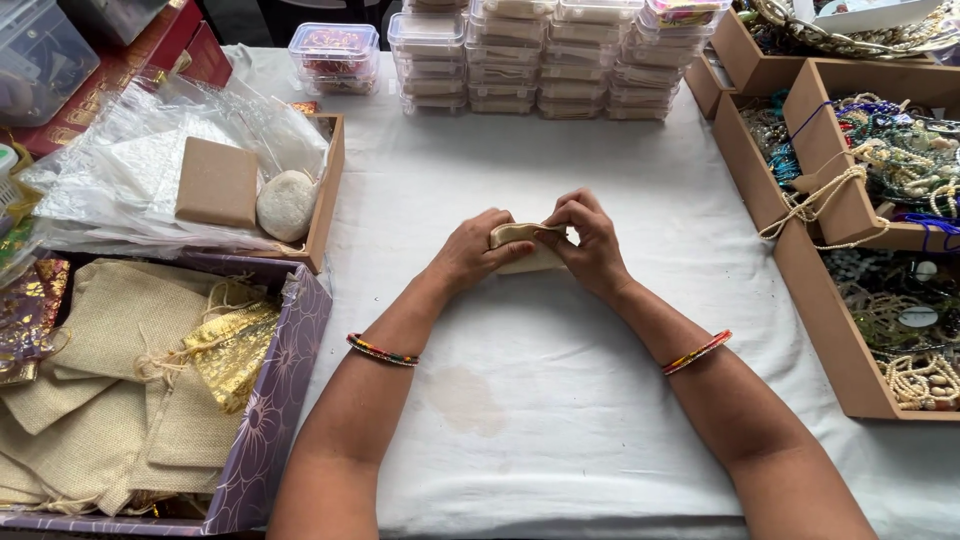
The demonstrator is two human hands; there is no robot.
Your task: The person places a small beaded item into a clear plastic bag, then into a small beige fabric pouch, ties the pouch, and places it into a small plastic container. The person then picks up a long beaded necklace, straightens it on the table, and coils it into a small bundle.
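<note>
A small beige cloth pouch [522, 252] lies at the middle of the white tablecloth [540, 400], held between both hands. My left hand [470, 252] grips its left end, fingers curled over the top. My right hand [592, 240] pinches its right end from above. Each wrist wears a thin coloured bangle. Most of the pouch is hidden under the fingers.
A purple box [285, 380] of burlap and gold pouches sits at the left front. Behind it a wooden tray [328, 190] holds clear bags, a brown card box and a stone. Stacked clear plastic boxes [530, 60] line the far edge. Cardboard trays [815, 290] of beaded necklaces stand at the right.
</note>
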